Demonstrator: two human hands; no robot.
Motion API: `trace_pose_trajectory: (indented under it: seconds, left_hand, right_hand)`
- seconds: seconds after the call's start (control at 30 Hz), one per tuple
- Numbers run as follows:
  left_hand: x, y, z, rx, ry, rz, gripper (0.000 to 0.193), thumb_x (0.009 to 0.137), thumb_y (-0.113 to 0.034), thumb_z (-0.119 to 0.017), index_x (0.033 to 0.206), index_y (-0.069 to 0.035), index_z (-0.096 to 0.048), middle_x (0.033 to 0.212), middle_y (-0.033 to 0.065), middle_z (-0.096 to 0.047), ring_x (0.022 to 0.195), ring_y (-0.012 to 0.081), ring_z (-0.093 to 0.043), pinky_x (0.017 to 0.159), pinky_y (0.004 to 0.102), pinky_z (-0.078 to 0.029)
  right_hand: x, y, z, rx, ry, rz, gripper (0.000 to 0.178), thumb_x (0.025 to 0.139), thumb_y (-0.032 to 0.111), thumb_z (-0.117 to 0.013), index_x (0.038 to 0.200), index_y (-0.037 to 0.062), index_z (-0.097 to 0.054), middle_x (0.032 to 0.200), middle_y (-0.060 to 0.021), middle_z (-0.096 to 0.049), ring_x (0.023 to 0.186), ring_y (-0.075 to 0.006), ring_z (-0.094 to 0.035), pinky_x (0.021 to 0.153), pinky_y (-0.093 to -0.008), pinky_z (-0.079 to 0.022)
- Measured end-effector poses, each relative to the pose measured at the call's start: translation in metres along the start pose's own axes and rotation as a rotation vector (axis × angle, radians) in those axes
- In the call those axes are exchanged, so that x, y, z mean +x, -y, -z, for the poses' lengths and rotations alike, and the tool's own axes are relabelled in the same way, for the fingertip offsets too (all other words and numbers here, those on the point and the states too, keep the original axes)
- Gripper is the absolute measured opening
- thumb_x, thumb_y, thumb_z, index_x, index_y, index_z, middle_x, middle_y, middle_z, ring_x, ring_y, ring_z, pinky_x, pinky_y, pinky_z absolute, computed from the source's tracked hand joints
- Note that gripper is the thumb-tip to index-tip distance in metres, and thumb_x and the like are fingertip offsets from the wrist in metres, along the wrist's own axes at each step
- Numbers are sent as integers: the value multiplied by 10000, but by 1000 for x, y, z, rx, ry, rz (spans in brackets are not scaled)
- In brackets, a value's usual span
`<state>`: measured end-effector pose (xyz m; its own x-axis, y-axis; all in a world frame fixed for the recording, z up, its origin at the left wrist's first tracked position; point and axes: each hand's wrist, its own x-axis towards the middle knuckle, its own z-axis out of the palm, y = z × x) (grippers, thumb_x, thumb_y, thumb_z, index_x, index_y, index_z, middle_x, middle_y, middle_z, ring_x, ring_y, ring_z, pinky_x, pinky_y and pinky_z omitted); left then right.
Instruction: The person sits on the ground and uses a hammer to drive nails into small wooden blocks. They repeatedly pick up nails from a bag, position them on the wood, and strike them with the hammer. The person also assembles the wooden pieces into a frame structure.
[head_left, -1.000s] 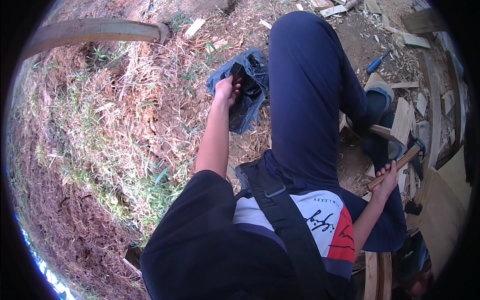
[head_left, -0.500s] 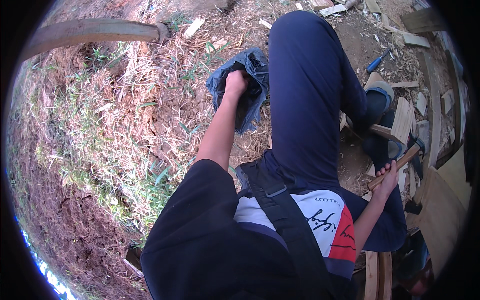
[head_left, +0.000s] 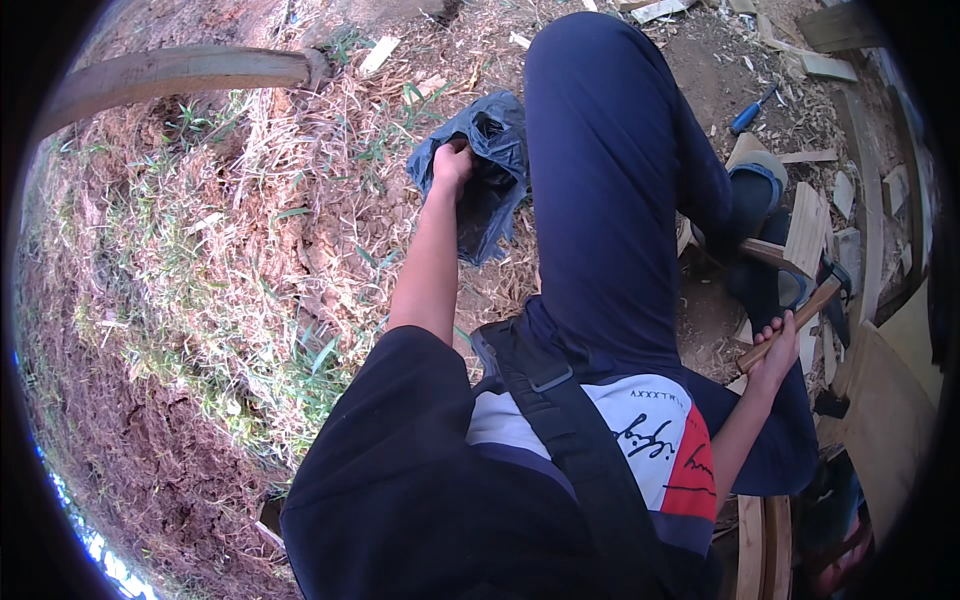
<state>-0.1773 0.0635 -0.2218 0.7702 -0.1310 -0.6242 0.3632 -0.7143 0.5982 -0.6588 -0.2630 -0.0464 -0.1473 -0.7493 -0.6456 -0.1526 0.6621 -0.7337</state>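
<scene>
My left hand (head_left: 453,166) reaches into the mouth of a dark grey-blue plastic bag (head_left: 490,215) on the ground beside my raised knee. Its fingers are mostly hidden by the bag's folds, and the contents do not show. On my other side, my right hand (head_left: 776,352) is closed around the wooden handle (head_left: 812,306) of a hammer, whose dark metal head (head_left: 836,283) points away from me, close to my sandalled feet. A wooden piece (head_left: 806,230) stands by the feet, next to the hammer head.
A blue-handled screwdriver (head_left: 745,120) lies on the ground beyond my feet. Wood scraps and planks (head_left: 868,200) crowd the right side, with a wide board (head_left: 885,400) nearer to me. A curved wooden beam (head_left: 185,72) crosses the far left above dry grass.
My left hand has shifted slightly left within the bag, and the bag's opening has widened. The right hand keeps its hold on the hammer.
</scene>
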Motion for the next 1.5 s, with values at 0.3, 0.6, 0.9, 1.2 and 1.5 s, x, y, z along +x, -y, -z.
trace_pose_trajectory:
  seconds: [0.3, 0.6, 0.9, 1.2, 1.5]
  left_hand:
    - [-25, -31, 17, -398, 98, 175, 132, 953, -180, -569, 1018, -76, -618, 831, 4, -648, 644, 91, -571, 512, 239, -420]
    - [-243, -183, 3, -1241, 281, -36, 100, 963, -223, -602, 966, -126, -575, 811, -46, -605, 618, 46, -448, 484, 181, -336]
    - [-286, -212, -3, -814, 129, -427, 96, 954, -126, -603, 892, -70, -557, 699, -8, -541, 549, 32, -476, 482, 175, -348]
    - [-330, -187, -39, -266, 113, -1024, 90, 873, 11, -672, 841, -7, -590, 759, 22, -565, 630, 51, -498, 570, 188, -387]
    - [-286, -204, -174, 1093, 702, -957, 186, 832, -108, -605, 948, -8, -710, 937, 184, -695, 890, 353, -690, 775, 498, -546]
  right_hand:
    - [3, -3, 1, 3, 3, -7, 190, 966, 269, -583, 1045, 121, -495, 742, 32, -478, 563, -57, -463, 456, -215, -401]
    - [-108, 56, -60, 250, 152, 254, 161, 952, 126, -600, 1053, 71, -487, 677, 31, -429, 473, -41, -403, 400, -201, -367]
    - [-179, 54, -103, 157, 541, 366, 158, 912, 77, -652, 999, 34, -527, 721, 13, -534, 522, -17, -480, 430, -180, -376]
    - [-102, 6, -78, -134, 275, 268, 142, 938, 170, -634, 925, 54, -554, 669, 24, -518, 517, -34, -508, 413, -204, -408]
    - [-76, 32, -32, 278, 4, 375, 128, 948, 150, -598, 918, 39, -540, 645, 15, -499, 482, -40, -489, 396, -209, -422]
